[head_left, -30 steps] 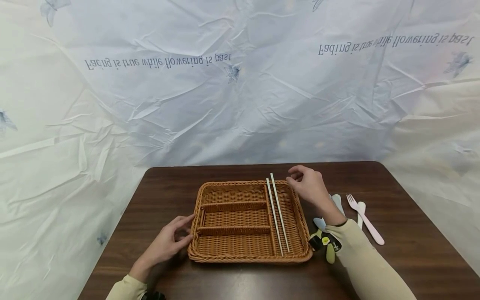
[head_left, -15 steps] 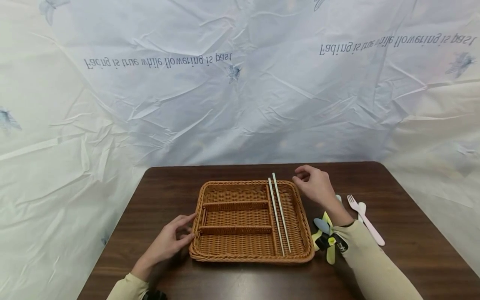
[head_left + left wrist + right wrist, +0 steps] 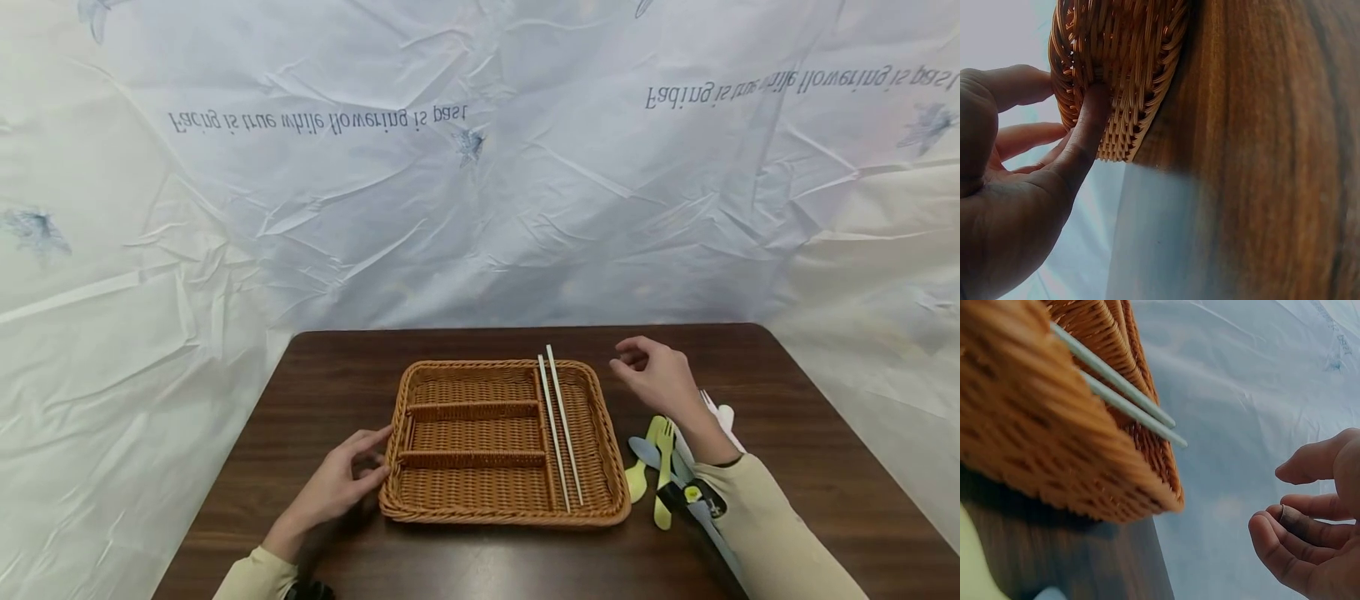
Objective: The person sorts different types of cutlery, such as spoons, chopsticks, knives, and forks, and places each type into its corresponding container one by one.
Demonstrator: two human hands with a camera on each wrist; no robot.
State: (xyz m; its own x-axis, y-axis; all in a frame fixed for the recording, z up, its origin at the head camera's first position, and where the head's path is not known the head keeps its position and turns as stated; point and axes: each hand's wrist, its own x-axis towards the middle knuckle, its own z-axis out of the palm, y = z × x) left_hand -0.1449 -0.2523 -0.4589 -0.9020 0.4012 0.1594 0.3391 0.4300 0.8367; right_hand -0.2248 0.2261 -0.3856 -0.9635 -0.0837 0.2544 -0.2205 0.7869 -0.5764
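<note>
A brown wicker basket (image 3: 480, 518) with divided compartments sits on the table. My left hand (image 3: 337, 479) touches its left end; in the left wrist view, the thumb and fingertips rest against the woven outer wall (image 3: 1132, 56). Two pale chopsticks (image 3: 553, 433) lie lengthwise over the right compartment, their far tips sticking out past the back rim. Beyond the basket's right back corner hovers my right hand (image 3: 663, 379), fingers loosely curled around nothing. From the right wrist view, a gap separates that hand (image 3: 1316, 525) from the chopstick tips (image 3: 1135, 411).
Right of the basket lies loose cutlery: a yellow-green fork (image 3: 664, 458), a yellow-green spoon (image 3: 637, 482), a blue-grey spoon (image 3: 643, 451) and a white spoon (image 3: 725, 417). My right forearm partly covers a pale fork (image 3: 708, 402). Wrinkled printed sheeting (image 3: 480, 233) hangs behind the dark wooden table (image 3: 330, 375).
My right hand has moved right, away from the basket and chopsticks, uncovering more of the yellow-green and blue-grey cutlery. The left hand stays at the basket's end.
</note>
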